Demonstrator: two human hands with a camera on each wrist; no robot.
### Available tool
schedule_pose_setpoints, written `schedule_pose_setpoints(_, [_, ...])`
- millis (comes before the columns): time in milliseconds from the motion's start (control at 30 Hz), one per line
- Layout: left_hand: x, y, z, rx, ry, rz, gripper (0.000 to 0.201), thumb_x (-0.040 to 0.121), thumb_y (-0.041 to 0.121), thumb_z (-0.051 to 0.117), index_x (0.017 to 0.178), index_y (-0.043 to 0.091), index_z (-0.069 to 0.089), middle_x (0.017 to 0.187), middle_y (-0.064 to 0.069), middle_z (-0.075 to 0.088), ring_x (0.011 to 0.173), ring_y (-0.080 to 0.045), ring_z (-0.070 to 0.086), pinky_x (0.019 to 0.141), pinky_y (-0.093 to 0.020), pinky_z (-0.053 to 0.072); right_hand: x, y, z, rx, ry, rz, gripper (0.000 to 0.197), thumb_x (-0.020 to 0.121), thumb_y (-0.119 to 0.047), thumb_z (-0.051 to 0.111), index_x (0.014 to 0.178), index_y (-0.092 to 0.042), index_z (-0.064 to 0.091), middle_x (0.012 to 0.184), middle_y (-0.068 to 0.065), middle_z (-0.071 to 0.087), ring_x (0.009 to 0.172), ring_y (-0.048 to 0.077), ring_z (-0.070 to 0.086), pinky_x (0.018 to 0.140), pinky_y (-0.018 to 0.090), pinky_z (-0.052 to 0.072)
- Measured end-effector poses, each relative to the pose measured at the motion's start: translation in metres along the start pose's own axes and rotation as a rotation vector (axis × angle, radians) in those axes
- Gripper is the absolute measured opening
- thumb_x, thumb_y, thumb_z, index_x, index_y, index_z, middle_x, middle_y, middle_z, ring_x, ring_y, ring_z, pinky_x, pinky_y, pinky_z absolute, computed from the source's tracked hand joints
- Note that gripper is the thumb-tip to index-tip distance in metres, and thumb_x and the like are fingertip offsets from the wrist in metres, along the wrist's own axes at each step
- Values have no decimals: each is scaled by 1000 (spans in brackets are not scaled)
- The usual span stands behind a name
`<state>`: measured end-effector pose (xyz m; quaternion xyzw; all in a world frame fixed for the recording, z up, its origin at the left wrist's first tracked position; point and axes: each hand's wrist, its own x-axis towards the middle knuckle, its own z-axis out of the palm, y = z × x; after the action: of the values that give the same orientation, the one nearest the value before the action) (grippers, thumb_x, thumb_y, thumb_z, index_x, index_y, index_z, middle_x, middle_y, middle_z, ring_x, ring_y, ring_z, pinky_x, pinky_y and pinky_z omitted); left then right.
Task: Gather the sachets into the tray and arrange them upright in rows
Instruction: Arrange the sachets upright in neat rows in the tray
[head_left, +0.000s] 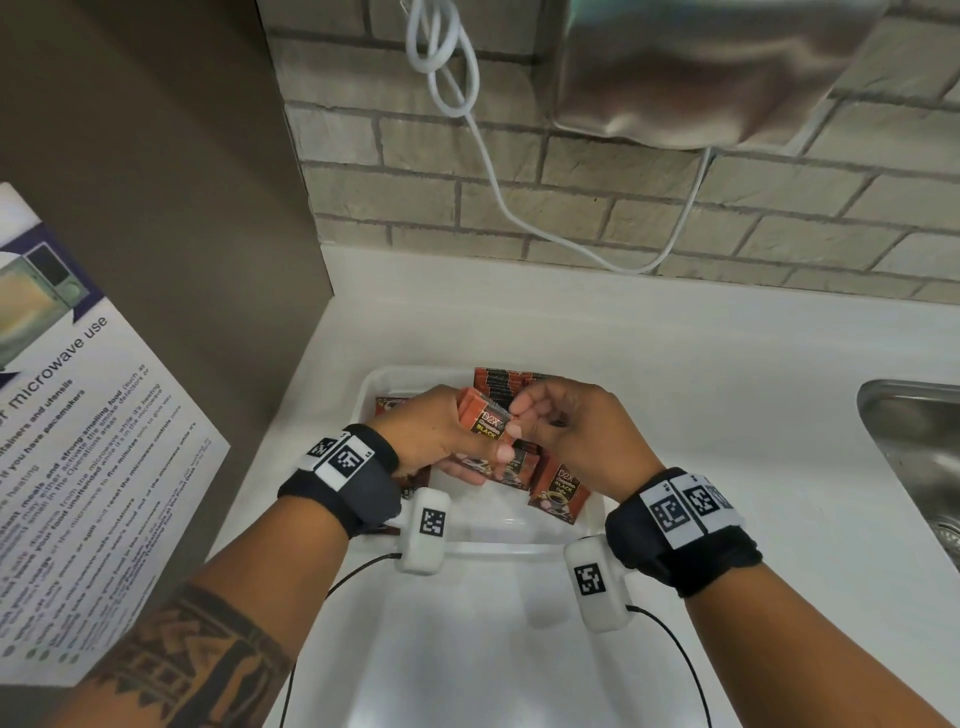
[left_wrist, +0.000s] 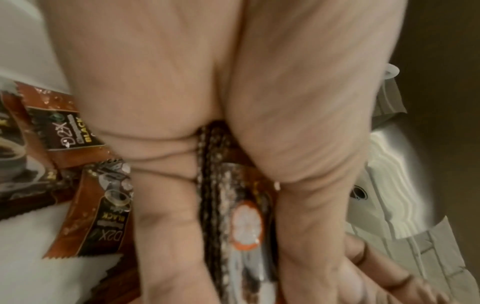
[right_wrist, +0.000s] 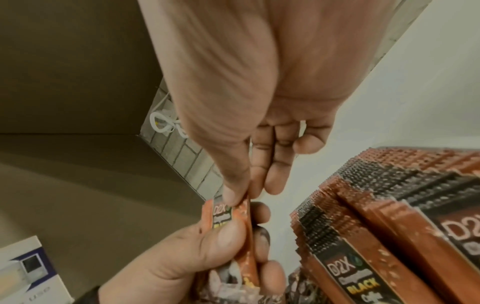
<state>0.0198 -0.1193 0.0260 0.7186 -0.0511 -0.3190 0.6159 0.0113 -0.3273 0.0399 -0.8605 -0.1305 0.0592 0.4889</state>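
Note:
A white tray (head_left: 363, 395) sits on the counter with brown-and-orange coffee sachets in it. My left hand (head_left: 441, 431) grips a small stack of sachets (head_left: 485, 418) over the tray's middle, thumb on the front; the stack (left_wrist: 228, 205) shows edge-on between thumb and fingers. My right hand (head_left: 566, 431) pinches the top edge of the front sachet (right_wrist: 239, 209) with thumb and forefinger. A row of upright sachets (head_left: 501, 382) stands at the tray's far side, seen close as a packed row (right_wrist: 376, 205). Loose sachets (head_left: 558, 491) lie flat in the tray below the hands.
A steel sink (head_left: 914, 457) is set in the white counter (head_left: 727, 364) at right. A brick wall with a white cable (head_left: 483, 156) is behind. A brown panel with a microwave notice (head_left: 78, 441) stands at left. A metal dispenser (head_left: 701, 67) hangs above.

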Motion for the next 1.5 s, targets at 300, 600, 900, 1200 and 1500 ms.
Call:
schedule_pose_setpoints(300, [-1, -1, -2, 115, 59, 87, 26, 88, 22, 79, 112, 17, 69, 96, 1, 76, 89, -13, 73, 65, -28, 58, 5, -7, -8, -38, 48, -3, 6, 87, -19, 77, 92, -22, 76, 84, -11, 74, 76, -3, 65, 73, 9, 46])
schedule_pose_setpoints(600, [-9, 2, -33, 759, 79, -126, 29, 81, 45, 81, 94, 20, 72, 83, -2, 77, 76, -25, 73, 74, -38, 61, -5, -4, -13, -313, 36, 5, 14, 87, -17, 74, 80, -30, 76, 88, -15, 70, 87, 3, 63, 76, 9, 45])
schedule_pose_setpoints(900, [4, 0, -1, 975, -132, -294, 37, 88, 50, 70, 105, 18, 73, 90, -2, 76, 72, -17, 66, 71, -34, 56, -7, 8, 7, -508, 0, 158, 8, 81, -30, 76, 79, -38, 76, 107, -8, 50, 111, 19, 39, 94, 40, 35])
schedule_pose_setpoints(1200, [28, -1, 29, 1003, -227, -374, 39, 94, 47, 66, 105, 10, 71, 73, 3, 64, 62, -13, 57, 57, -24, 47, -2, 15, 17, -608, -38, 195, 10, 84, -28, 73, 82, -37, 77, 106, -13, 43, 117, 18, 38, 92, 36, 29])
schedule_pose_setpoints(1500, [31, -2, 30, 967, -240, -406, 43, 93, 49, 66, 109, 10, 72, 88, -1, 69, 74, -17, 60, 64, -27, 49, 1, 23, 16, -557, 10, 150, 18, 76, -25, 83, 86, -37, 74, 103, -12, 51, 111, 15, 43, 88, 34, 28])
